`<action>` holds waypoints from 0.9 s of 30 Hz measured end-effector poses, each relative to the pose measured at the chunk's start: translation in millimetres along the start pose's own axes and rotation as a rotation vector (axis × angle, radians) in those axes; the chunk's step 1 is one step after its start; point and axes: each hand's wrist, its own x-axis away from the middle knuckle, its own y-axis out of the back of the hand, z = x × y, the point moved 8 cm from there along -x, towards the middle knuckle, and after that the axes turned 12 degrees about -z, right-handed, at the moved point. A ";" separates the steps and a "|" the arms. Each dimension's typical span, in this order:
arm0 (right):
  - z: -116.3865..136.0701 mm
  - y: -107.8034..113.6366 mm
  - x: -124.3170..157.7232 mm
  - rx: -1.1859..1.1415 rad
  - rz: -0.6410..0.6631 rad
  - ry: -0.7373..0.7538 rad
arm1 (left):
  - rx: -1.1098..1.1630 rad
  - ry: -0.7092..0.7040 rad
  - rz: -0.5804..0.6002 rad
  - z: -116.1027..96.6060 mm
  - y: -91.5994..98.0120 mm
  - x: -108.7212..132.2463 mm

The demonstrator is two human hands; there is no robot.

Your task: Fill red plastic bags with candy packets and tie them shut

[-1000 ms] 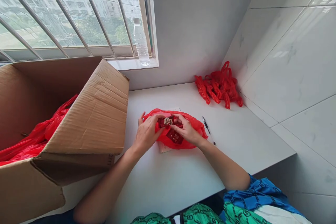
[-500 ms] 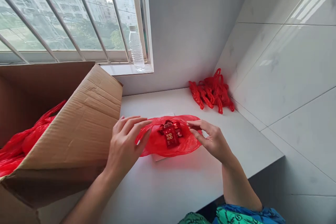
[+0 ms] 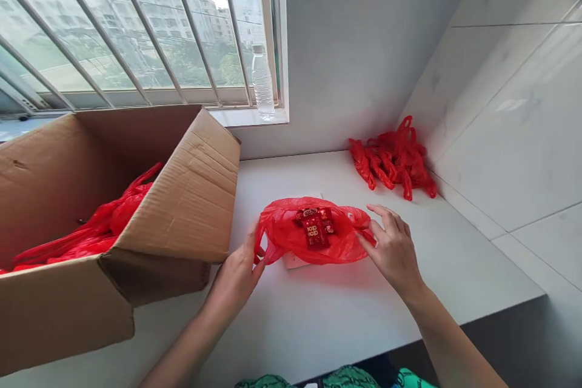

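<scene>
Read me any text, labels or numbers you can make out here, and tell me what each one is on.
Red packet on the red plastic bag: gold characters printed on it, too small and blurred to read.
Smaller red packets behind it: gold markings, unreadable.
Water bottle on the window sill: no label visible.
Cardboard box: no print readable on the faces shown.
Nothing else carries text.
</scene>
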 end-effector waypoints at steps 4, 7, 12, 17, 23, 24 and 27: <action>-4.6 10.6 -37.9 -0.414 -0.040 -0.187 | 0.151 0.009 -0.054 -33.4 41.1 -7.2; 0.8 17.3 -77.7 -0.733 -0.128 -0.255 | 0.205 -0.055 -0.306 -60.4 89.9 -32.5; 17.8 -3.8 -123.2 -1.031 -0.171 -0.366 | 0.175 -0.154 -0.686 -77.7 125.4 -88.8; 59.4 -39.4 -121.7 -1.072 0.079 -0.311 | 0.522 -0.146 -0.558 -90.9 89.7 -115.9; 81.7 -56.4 -110.6 -1.014 0.081 -0.215 | 0.646 -0.299 -0.381 -113.5 44.0 -103.3; 79.1 -59.9 -110.2 -1.070 0.091 -0.263 | 0.616 -0.290 -0.404 -108.2 38.7 -103.2; 70.4 -75.1 -106.7 -1.223 0.227 -0.435 | 0.660 -0.130 -0.216 -83.9 4.9 -110.2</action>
